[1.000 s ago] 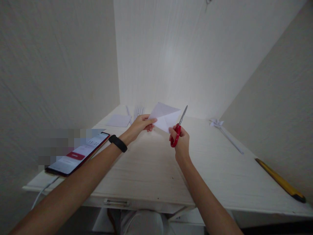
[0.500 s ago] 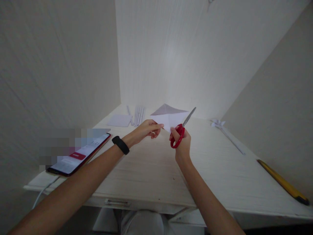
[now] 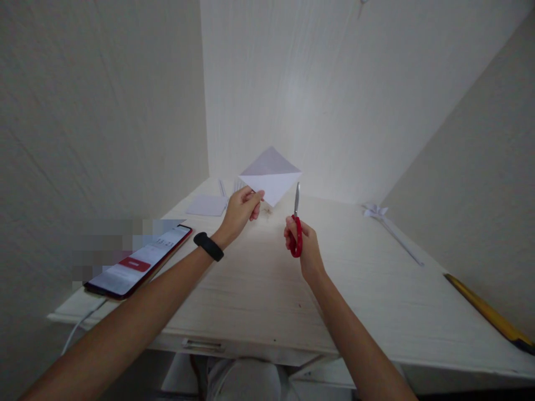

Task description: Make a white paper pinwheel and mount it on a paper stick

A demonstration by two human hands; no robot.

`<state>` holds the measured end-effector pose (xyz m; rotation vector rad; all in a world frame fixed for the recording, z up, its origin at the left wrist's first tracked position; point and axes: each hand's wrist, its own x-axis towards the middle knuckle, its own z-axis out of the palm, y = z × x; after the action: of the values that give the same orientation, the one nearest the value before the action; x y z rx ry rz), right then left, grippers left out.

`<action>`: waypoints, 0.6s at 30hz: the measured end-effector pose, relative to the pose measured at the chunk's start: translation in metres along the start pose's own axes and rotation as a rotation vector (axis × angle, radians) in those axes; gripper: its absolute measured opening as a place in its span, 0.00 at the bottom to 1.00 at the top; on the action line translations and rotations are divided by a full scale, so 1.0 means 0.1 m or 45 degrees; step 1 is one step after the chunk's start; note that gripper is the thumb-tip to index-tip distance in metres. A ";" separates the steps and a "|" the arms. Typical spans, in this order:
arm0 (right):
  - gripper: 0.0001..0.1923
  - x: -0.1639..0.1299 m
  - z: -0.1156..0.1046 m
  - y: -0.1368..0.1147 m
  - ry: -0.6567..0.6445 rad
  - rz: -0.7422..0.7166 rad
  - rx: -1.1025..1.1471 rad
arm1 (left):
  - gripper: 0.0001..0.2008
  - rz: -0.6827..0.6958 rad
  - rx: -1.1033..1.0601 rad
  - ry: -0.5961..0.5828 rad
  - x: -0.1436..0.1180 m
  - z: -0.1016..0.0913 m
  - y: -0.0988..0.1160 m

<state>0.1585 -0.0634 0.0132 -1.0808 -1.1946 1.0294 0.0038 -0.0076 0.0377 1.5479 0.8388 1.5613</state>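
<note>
My left hand (image 3: 244, 206) pinches the lower left edge of a white sheet of paper (image 3: 271, 186), held up above the table with one corner pointing up. A crease line runs across its middle, and the upper half looks darker. In my right hand (image 3: 303, 239) is a pair of scissors (image 3: 296, 236) with red handles. Their blades look closed and point upward, just below the sheet's right corner. The right fingers are wrapped round the handles and do not touch the paper.
Flat paper (image 3: 205, 205) and rolled paper sticks (image 3: 222, 188) lie at the back left. A phone (image 3: 140, 262) with a cable (image 3: 79, 326) rests at the left edge. A paper flower on a stick (image 3: 395, 236) and a yellow cutter (image 3: 487, 311) lie along the table's (image 3: 251, 289) right side.
My left hand has lifted the sheet up and to the left. My right hand has let go of the paper and turned the scissors more upright.
</note>
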 end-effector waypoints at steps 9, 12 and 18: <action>0.27 -0.03 -0.01 0.08 -0.250 0.030 0.009 | 0.16 0.097 0.062 0.093 -0.02 0.00 -0.01; 0.28 -0.06 0.03 0.07 -0.350 0.023 -0.048 | 0.15 0.080 0.051 0.094 -0.01 -0.01 -0.01; 0.28 -0.09 0.08 0.04 -0.480 0.015 -0.111 | 0.15 0.053 0.049 0.042 -0.03 0.04 0.00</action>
<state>0.1500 -0.0708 0.0083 -0.9871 -1.5478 1.2363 0.0073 -0.0102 0.0363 1.5803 0.8646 1.6135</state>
